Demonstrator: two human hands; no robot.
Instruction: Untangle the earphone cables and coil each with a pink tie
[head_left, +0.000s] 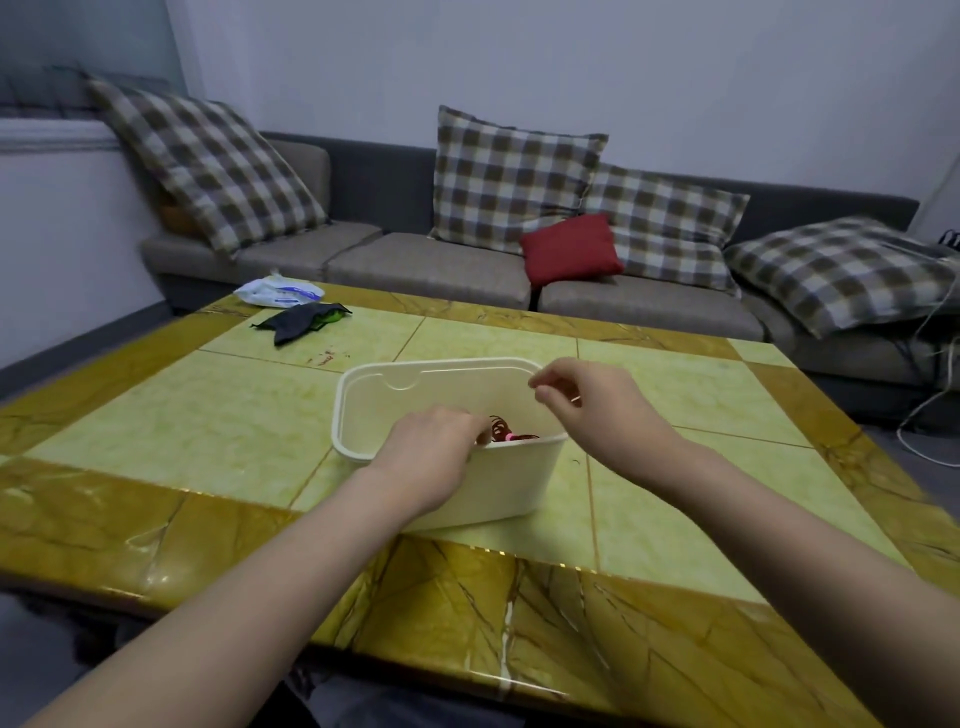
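Both hands at the bin, cable's still in it

My left hand (436, 452) dips into the bin (363, 395), fingers curled down right against the dark cable (498, 427). Can't tell if they've actually got it. My right hand (587, 400) hovers over the bin's right rim, thumb and forefinger nearly pinched; can't see anything between them. The cable sits coiled near the bin's near wall with a pink tie (511, 437) on it. The bin's mid-table (208, 415); a dark cloth (301, 321) and a white packet (280, 292) lie far left.
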